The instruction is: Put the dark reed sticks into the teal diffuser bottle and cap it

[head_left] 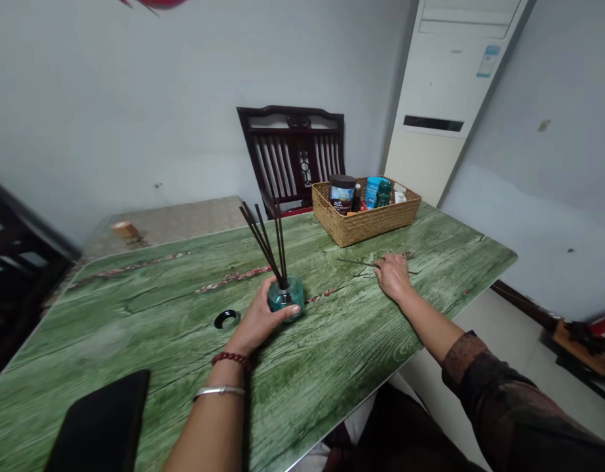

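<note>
Just below frame centre, a teal bottle (286, 297) holding dark sticks (283, 270) is gripped by the left hand (263, 316). Right of centre, a thin rod (356, 262) is partly covered by the right hand (393, 275), whose closure cannot be determined.

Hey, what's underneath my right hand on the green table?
Your right hand is over a thin dark stick, which pokes out on both sides. Its middle is covered, so whether more sticks lie beneath can't be seen.
</note>
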Motion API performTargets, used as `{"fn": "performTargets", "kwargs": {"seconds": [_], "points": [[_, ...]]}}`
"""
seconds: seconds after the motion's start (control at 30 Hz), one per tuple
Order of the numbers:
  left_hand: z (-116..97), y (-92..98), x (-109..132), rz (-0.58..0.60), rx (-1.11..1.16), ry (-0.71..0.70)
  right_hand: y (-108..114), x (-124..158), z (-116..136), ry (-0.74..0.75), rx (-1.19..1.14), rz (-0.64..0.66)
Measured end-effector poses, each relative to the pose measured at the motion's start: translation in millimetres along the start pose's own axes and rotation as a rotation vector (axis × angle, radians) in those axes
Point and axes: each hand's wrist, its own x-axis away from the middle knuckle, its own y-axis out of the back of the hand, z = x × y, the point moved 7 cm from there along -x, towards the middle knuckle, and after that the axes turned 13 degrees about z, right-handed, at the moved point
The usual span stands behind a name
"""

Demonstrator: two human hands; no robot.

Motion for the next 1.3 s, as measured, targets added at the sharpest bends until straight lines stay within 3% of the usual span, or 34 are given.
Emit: {"fn": "performTargets", "kwargs": {"seconds": [0.47, 0.57, 0.7, 0.8, 0.9, 1.1, 1.3], "points": [[-6.0, -1.1, 3.4, 0.000, 0.021, 0.008, 20.6, 16.3, 27.3, 0.175, 0.034, -0.007], [-7.6, -1.2, 3.7, -0.008, 0.041, -0.004, 50.7, 16.8, 36.9, 0.234, -0.257, -0.136], [-5.2, -2.5, 3.5, 0.008, 0.057, -0.006, 99.2, 14.3, 60.7, 0.335, -0.911, -0.283], [-3.0, -2.6, 3.6, 0.011, 0.058, -0.010, 125.9, 11.8, 94.5, 0.452, -1.291, -0.302], [-2.4, -2.2, 3.7, 0.004, 0.058, -0.016, 139.2, 11.1, 130.7, 0.535, -1.488, -0.280], [-4.0, -2.9, 3.3, 0.008, 0.061, -0.042, 135.5, 8.6, 184.8, 0.647, -1.554, -0.221], [-5.6, -3.2, 3.8, 0.009, 0.082, -0.072, 113.6, -3.2, 203.3, 0.623, -1.449, -0.222]]}}
